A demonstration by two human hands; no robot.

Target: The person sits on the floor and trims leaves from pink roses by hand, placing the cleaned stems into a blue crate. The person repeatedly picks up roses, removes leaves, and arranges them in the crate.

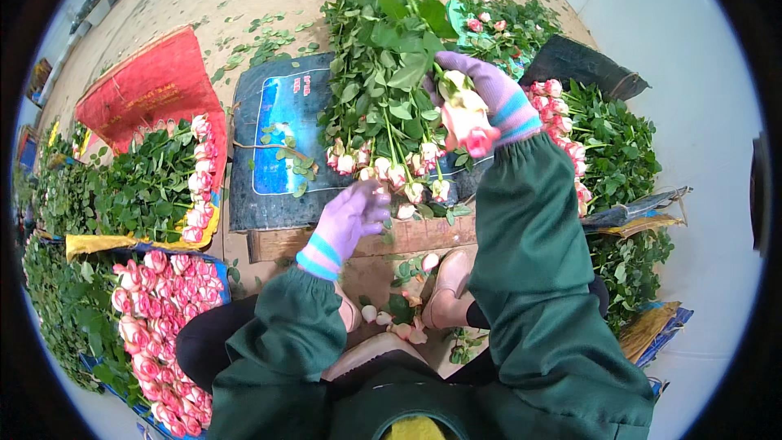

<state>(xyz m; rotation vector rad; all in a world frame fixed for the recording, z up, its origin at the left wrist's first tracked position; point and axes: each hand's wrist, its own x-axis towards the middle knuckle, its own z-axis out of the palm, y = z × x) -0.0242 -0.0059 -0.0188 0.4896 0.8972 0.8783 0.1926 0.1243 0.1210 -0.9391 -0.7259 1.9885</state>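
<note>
My right hand [492, 82], in a lilac knit glove with blue cuff stripes, is closed around the stems of a few cream-and-pink roses [465, 125]. Their blooms point towards me and their leafy stems reach away. A loose pile of long-stemmed roses [376, 73] lies beneath and to the left, blooms at the near edge. My left hand [349, 215], gloved alike, hovers by those blooms with its fingers bent and apart. Nothing shows in it, though its fingertips are blurred. The pile rests on a dark, blue-printed sheet [282, 134] over a wooden board [366, 241].
At left, roses lie in a red wrapper [159, 85], with a dense rose bundle [165, 318] nearer me. More wrapped roses [574, 146] stand at right by a pale wall [702, 85]. Fallen petals [403, 330] lie between my shoes; leaves [269, 43] litter the floor beyond.
</note>
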